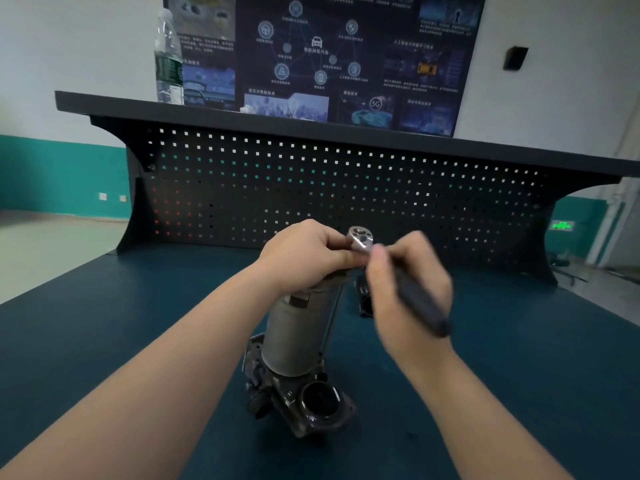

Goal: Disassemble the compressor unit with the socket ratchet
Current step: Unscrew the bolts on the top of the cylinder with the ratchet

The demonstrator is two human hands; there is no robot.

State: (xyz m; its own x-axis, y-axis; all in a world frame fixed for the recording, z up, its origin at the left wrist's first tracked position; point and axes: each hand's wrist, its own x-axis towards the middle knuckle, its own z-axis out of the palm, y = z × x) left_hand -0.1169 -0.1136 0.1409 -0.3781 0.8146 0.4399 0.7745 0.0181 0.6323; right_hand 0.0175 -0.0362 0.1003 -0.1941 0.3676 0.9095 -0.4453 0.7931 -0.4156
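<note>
Compressor (294,337): upright on the blue surface (519,375), mid-frame.
Left hand (304,258): fingers curled over the compressor's top.
Right hand (408,292): fingers wrapped around the ratchet (361,239) handle, blurred.
Around: dark part (364,296) behind, half hidden by the right hand; pegboard (311,181); bottle (168,60) on the shelf (242,116).

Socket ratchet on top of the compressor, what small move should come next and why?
Probably swing the handle with the right hand: the socket ratchet head sits at the compressor unit top, which the left hand grips steady.
</note>
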